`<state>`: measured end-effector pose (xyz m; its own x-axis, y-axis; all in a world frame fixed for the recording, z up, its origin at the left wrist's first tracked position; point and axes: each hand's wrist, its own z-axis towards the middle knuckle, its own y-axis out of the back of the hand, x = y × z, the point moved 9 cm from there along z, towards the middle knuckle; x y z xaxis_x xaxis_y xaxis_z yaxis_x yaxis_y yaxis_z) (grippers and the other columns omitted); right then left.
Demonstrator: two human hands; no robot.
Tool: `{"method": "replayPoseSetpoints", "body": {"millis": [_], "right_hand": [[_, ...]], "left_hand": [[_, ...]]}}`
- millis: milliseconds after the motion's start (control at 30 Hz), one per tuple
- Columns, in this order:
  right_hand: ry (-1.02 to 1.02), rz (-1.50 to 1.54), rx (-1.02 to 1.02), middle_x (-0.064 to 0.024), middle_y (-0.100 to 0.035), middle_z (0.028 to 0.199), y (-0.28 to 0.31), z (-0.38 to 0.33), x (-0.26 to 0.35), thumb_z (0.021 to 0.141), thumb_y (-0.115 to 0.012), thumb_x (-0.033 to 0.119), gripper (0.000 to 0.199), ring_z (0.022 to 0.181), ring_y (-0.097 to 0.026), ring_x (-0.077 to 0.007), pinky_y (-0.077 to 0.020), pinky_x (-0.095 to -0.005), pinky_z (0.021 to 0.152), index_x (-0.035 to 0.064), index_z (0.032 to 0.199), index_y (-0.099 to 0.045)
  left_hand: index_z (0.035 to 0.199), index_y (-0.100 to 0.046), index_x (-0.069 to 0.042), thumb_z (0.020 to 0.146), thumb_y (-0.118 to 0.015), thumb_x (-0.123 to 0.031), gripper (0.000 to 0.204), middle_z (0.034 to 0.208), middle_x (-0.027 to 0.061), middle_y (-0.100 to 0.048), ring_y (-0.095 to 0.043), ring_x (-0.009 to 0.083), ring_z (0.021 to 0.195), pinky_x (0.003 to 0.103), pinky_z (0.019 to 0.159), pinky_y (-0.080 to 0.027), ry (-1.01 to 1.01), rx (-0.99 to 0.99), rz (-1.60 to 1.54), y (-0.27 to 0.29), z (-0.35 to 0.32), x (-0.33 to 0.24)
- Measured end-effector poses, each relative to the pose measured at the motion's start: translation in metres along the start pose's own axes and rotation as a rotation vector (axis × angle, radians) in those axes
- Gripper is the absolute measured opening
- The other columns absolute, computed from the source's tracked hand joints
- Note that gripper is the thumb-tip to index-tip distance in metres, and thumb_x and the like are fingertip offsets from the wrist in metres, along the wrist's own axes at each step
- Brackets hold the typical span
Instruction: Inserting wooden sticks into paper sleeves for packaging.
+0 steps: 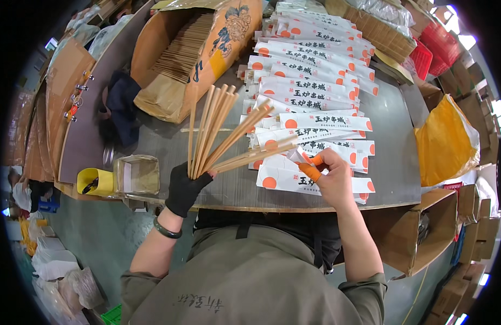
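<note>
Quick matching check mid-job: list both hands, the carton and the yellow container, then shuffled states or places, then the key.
1. Left hand
2. Right hand
3. Open carton
4. Yellow container

A. Near-left edge of the table
B. Pinching a paper sleeve
C. Gripping fanned wooden sticks
D. Packed with stacked sticks

Pairs: 1-C, 2-B, 3-D, 4-A

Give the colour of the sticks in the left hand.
The sticks are light tan, best seen in the head view.

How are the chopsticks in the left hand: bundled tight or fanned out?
Fanned out: the wooden chopsticks splay from the black-gloved left hand, with visible gaps widening toward their far ends.
</note>
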<state>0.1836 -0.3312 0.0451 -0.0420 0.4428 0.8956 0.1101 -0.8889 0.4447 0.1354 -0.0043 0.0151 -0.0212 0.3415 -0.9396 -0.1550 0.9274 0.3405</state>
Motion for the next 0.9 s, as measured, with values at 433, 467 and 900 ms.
{"method": "replayPoseSetpoints", "body": {"millis": [433, 467, 900], "right_hand": [[0.848, -0.663, 0.189, -0.0042, -0.060, 0.090, -0.095, -0.025, 0.085, 0.075, -0.073, 0.016, 0.017, 0.086, -0.059, -0.0225, -0.0484, -0.0350, 0.072, 0.0061, 0.085, -0.064], [0.838, -0.655, 0.000, -0.0054, -0.059, 0.091, -0.074, -0.011, 0.085, 0.076, -0.072, 0.016, 0.019, 0.086, -0.058, -0.0237, -0.0481, -0.0368, 0.074, 0.0055, 0.089, -0.065], [0.764, -0.536, 0.024, -0.0069, -0.058, 0.082, -0.051, -0.055, 0.035, 0.078, -0.072, 0.004, 0.012, 0.069, -0.058, -0.0219, -0.0486, -0.0334, 0.060, 0.0019, 0.088, -0.066]], "left_hand": [[0.104, -0.065, -0.004, 0.098, -0.055, -0.025, 0.024, 0.094, 0.0042, -0.067, -0.059, 0.0108, 0.084, 0.027, 0.076, -0.049, 0.080, 0.144, -0.518, -0.097, 0.016, -0.024], [0.103, -0.064, -0.004, 0.098, -0.056, -0.024, 0.022, 0.089, 0.0024, -0.065, -0.058, 0.0095, 0.080, 0.025, 0.072, -0.048, 0.040, 0.093, -0.344, -0.089, 0.023, -0.026], [0.099, -0.066, 0.000, 0.090, -0.067, -0.014, 0.016, 0.083, 0.0054, -0.068, -0.063, 0.0107, 0.072, 0.024, 0.065, -0.049, 0.232, -0.196, -0.242, -0.014, 0.012, 0.036]]}}
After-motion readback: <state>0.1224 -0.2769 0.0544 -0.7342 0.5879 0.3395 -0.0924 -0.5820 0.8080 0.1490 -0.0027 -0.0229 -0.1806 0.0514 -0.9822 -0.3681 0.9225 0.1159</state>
